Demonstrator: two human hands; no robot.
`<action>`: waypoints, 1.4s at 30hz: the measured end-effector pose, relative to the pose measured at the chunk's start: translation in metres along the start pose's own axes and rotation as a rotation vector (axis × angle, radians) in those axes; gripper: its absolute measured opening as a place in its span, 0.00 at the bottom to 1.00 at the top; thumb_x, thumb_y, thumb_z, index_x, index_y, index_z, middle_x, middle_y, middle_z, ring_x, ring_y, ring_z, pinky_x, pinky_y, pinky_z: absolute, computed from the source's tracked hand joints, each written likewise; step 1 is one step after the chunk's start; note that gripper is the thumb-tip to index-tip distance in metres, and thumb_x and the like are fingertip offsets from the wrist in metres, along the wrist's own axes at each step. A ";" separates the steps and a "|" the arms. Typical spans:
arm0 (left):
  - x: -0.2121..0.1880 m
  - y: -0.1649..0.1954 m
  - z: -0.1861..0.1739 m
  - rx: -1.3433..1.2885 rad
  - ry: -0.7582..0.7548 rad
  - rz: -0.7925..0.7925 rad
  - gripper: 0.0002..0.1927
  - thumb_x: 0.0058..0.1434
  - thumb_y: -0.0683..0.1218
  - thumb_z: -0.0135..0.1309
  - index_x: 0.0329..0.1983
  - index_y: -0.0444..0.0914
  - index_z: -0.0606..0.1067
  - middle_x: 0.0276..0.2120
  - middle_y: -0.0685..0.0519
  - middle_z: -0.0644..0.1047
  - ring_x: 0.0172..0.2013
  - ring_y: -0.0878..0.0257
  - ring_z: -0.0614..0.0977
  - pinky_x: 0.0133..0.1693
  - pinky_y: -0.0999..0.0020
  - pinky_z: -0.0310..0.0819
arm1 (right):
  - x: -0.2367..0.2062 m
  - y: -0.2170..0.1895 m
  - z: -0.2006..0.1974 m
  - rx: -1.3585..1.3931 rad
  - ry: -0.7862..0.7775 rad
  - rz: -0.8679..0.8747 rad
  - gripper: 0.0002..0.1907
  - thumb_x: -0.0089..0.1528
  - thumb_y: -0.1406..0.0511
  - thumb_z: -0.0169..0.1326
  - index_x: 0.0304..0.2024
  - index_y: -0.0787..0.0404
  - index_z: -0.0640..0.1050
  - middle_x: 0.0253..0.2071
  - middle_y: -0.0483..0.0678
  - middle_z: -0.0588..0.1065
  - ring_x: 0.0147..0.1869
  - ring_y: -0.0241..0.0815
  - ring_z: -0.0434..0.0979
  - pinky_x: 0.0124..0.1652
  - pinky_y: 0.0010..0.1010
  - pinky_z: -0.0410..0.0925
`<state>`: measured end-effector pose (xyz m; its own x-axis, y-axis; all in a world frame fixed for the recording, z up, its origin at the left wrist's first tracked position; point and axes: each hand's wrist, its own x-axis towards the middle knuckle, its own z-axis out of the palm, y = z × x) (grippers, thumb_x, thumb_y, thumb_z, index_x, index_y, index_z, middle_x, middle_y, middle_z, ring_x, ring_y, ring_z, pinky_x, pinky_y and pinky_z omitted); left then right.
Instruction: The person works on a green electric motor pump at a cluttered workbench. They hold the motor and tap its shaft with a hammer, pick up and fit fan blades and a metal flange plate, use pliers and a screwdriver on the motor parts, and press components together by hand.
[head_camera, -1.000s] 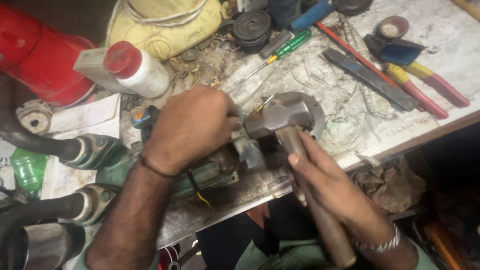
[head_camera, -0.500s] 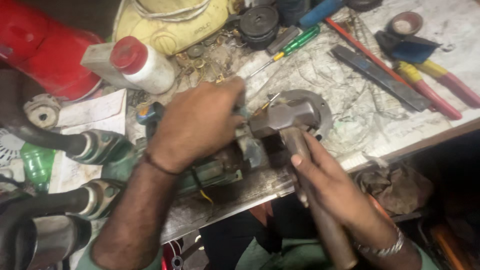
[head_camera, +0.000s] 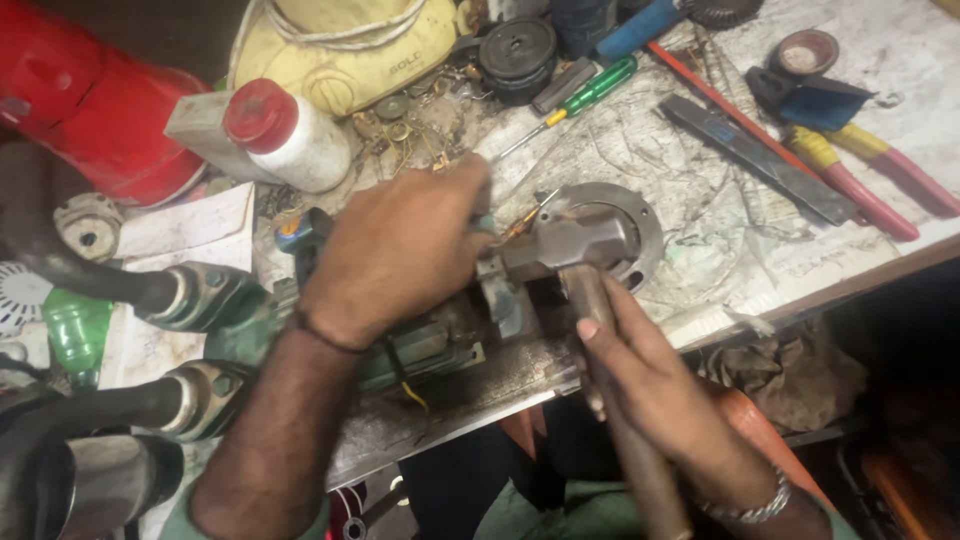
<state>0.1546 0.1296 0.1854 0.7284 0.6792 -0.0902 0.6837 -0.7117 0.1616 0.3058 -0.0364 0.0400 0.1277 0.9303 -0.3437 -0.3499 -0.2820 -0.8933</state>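
Under the left fingers (head_camera: 470, 190), hammer (head_camera: 570, 240) meets motor (head_camera: 420, 350).

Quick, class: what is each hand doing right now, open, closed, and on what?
Left hand: closed over the green motor body, pressing it down.
Right hand: closed around the hammer handle.

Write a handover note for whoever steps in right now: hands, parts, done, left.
Left hand: pressed down on the green power tool body at the bench edge, steadying it.
Right hand: gripping the hammer by its wooden handle, head at the tool's front end, beside the round metal flange.
Green screwdriver and red-handled pliers lie unused.
Done: tool braced. Left: cannot tell whether the part has come free.
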 end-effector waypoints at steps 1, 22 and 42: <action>0.000 0.001 -0.001 -0.010 -0.004 -0.015 0.17 0.57 0.49 0.62 0.44 0.38 0.72 0.32 0.43 0.81 0.36 0.46 0.85 0.39 0.47 0.76 | 0.002 0.000 -0.007 -0.017 -0.011 0.008 0.36 0.65 0.58 0.47 0.76 0.56 0.57 0.30 0.47 0.70 0.23 0.37 0.70 0.21 0.28 0.67; 0.000 -0.001 0.003 -0.009 0.002 -0.039 0.18 0.56 0.48 0.63 0.45 0.37 0.72 0.31 0.42 0.81 0.37 0.44 0.84 0.40 0.46 0.76 | -0.003 -0.018 -0.026 0.056 0.142 -0.135 0.35 0.65 0.56 0.45 0.75 0.57 0.60 0.29 0.46 0.72 0.21 0.36 0.69 0.18 0.26 0.66; -0.001 -0.002 0.005 0.005 0.036 0.017 0.20 0.54 0.48 0.64 0.45 0.35 0.72 0.31 0.40 0.80 0.37 0.41 0.83 0.38 0.44 0.75 | -0.011 -0.015 -0.015 0.065 0.304 -0.228 0.33 0.69 0.56 0.47 0.72 0.64 0.60 0.33 0.45 0.71 0.25 0.34 0.69 0.22 0.25 0.65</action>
<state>0.1522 0.1295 0.1802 0.7376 0.6733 -0.0517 0.6717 -0.7238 0.1580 0.3235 -0.0453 0.0532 0.4749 0.8528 -0.2173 -0.3379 -0.0513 -0.9398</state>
